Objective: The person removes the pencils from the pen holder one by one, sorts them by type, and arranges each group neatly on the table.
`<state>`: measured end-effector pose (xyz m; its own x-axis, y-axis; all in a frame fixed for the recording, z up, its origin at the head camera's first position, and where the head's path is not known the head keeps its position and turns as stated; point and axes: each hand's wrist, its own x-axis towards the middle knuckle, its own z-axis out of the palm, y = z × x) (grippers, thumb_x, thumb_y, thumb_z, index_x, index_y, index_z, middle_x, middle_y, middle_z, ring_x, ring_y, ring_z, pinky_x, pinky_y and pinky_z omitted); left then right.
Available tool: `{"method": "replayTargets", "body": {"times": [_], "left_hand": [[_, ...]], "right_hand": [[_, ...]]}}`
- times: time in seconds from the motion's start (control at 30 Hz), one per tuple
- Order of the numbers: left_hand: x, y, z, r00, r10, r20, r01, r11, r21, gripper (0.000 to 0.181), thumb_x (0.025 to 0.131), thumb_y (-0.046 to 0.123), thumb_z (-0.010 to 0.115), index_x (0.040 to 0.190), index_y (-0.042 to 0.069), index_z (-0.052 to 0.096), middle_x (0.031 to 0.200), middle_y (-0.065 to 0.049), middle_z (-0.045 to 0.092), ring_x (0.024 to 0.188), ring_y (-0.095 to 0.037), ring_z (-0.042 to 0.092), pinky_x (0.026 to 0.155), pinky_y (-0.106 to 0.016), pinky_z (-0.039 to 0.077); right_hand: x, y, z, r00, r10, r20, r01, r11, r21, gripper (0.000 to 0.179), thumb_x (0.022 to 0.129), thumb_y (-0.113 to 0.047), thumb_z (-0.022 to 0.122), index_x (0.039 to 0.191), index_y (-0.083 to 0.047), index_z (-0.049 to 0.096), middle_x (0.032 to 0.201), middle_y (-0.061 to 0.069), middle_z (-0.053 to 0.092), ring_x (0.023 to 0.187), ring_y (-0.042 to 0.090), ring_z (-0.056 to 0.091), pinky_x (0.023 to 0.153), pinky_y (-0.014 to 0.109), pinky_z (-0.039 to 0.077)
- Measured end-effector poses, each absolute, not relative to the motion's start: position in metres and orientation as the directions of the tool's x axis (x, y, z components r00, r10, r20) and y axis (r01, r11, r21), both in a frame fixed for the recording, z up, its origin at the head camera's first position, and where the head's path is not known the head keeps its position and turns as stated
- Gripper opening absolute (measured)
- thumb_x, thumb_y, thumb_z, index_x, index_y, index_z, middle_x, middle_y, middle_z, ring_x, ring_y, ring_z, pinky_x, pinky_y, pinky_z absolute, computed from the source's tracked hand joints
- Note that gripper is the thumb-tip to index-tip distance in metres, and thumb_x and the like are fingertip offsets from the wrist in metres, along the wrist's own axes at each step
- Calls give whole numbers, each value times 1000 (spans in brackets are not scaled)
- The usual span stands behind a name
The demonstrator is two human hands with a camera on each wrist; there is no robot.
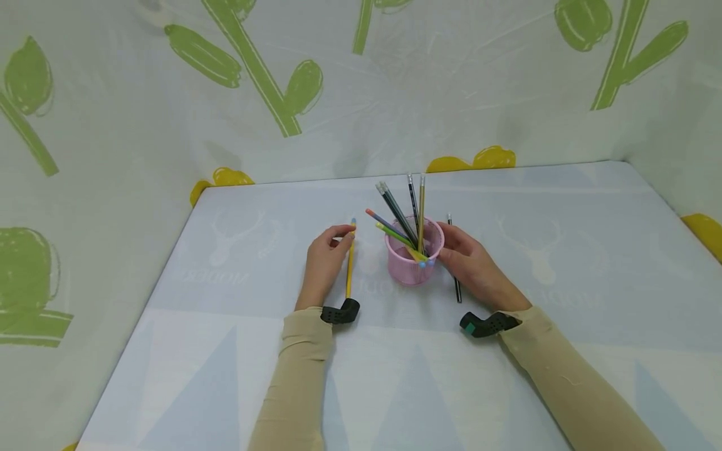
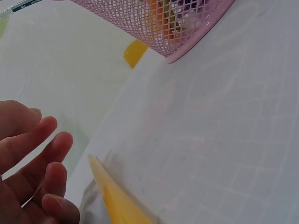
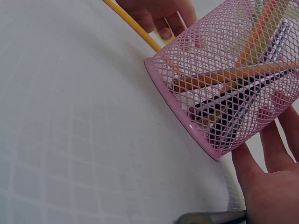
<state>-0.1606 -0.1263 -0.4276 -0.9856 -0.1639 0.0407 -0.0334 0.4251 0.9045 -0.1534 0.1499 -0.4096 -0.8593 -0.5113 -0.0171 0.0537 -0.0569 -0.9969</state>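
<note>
A pink mesh pencil cup (image 1: 411, 270) stands on the table with several pencils (image 1: 420, 207) leaning in it. My right hand (image 1: 470, 260) is at the cup's right side, its spread fingers (image 3: 273, 144) touching the mesh. A dark pencil (image 1: 457, 290) lies partly hidden under that hand. To the left of the cup, my left hand (image 1: 326, 260) hovers beside a yellow pencil (image 1: 349, 269), fingertips close to its blue-tipped far end. In the left wrist view the fingers (image 2: 58, 147) are loosely bent, with a gap between them and the yellow pencil.
The white table (image 1: 541, 388) has pale blue triangles and faint deer prints. Behind it hangs a light sheet (image 1: 395, 100) with green leaf shapes, close along the far edge. A black wrist camera (image 1: 341, 311) sits at the left cuff, another wrist camera (image 1: 489, 324) at the right.
</note>
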Motion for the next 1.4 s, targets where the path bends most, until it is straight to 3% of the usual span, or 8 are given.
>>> {"method": "replayTargets", "body": {"times": [0.3, 0.47, 0.6, 0.83, 0.97, 1.13, 1.23, 1.4], "left_hand": [[-161, -124, -428, -987, -157, 46, -2, 291, 957, 24, 88, 36, 53, 105, 23, 64, 97, 7, 62, 84, -11, 55, 68, -27, 49], [-153, -120, -411, -995, 58, 77, 87, 180, 980, 32, 89, 32, 54, 114, 13, 59, 109, -3, 60, 99, -14, 54, 80, -30, 47], [-143, -115, -394, -969, 229, 94, 141, 200, 970, 36, 89, 30, 53, 121, 13, 54, 117, -3, 56, 109, -12, 50, 92, -33, 39], [-138, -106, -383, -945, 322, 64, 131, 193, 972, 41, 90, 25, 51, 129, 14, 45, 123, -4, 52, 118, -17, 42, 97, -38, 33], [-138, -99, -381, -939, 344, 30, 102, 192, 976, 53, 88, 39, 52, 134, 17, 38, 127, -2, 47, 121, -18, 38, 99, -40, 31], [-138, -88, -383, -912, 409, 35, 85, 105, 991, 77, 77, 57, 57, 139, 23, 27, 137, -8, 35, 124, -27, 35, 97, -38, 33], [-137, -83, -384, -906, 423, 17, 50, 67, 996, 74, 80, 49, 59, 140, 26, 22, 143, -8, 26, 126, -28, 33, 99, -38, 31], [-138, -74, -385, -915, 401, -43, -6, 92, 996, 72, 83, 27, 60, 140, 33, 18, 146, 6, 19, 130, -26, 25, 103, -46, 21]], "right_hand": [[-158, 153, -421, -861, -508, -15, 56, -67, -996, 50, 92, -20, 49, 138, -21, 31, 141, -1, 30, 128, 17, 28, 99, 29, 30], [-156, 152, -416, -862, -507, -26, 64, -57, -996, 47, 93, -18, 47, 137, -21, 31, 141, -2, 30, 128, 17, 27, 100, 31, 28], [-152, 150, -408, -861, -508, -31, 57, -36, -998, 47, 94, -17, 45, 138, -20, 30, 141, -1, 29, 128, 17, 27, 101, 33, 26], [-147, 148, -400, -864, -502, -40, 48, -3, -999, 47, 94, -16, 44, 138, -18, 29, 141, 0, 29, 128, 18, 27, 102, 36, 25], [-149, 149, -403, -865, -501, -39, 49, -7, -999, 47, 93, -16, 45, 138, -20, 30, 141, 0, 29, 128, 18, 27, 102, 37, 25], [-154, 151, -414, -868, -495, -44, 60, -17, -998, 47, 93, -18, 47, 137, -23, 32, 140, -2, 30, 128, 18, 28, 102, 38, 25], [-157, 152, -418, -869, -493, -44, 60, -16, -998, 48, 92, -20, 48, 137, -24, 32, 140, -2, 30, 127, 18, 28, 101, 38, 26], [-159, 152, -419, -864, -502, -22, 54, -50, -997, 48, 93, -18, 47, 137, -21, 31, 142, 0, 28, 129, 19, 26, 101, 35, 26]]}}
